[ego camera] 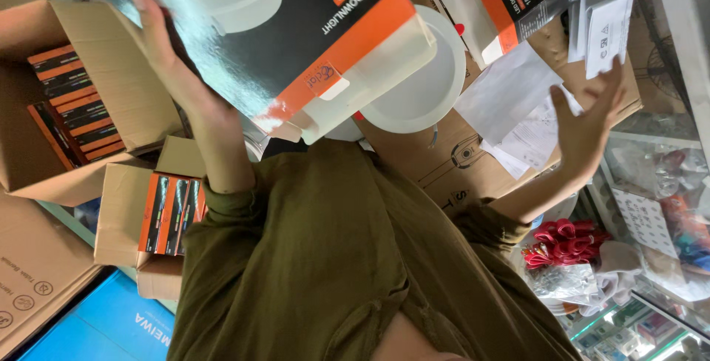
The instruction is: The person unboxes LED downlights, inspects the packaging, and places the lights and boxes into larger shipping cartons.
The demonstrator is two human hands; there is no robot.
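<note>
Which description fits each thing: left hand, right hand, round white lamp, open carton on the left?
1 left hand
2 right hand
3 round white lamp
4 open carton

A spread open near paper sheets
B grips black-and-orange box
C holds rows of small boxes
D partly hidden by that box

Pairs: 1-B, 2-A, 3-D, 4-C

Two hands (166, 58) (588, 120); two open cartons (111, 72) (122, 213) of boxes; one round white downlight (429, 83).
</note>
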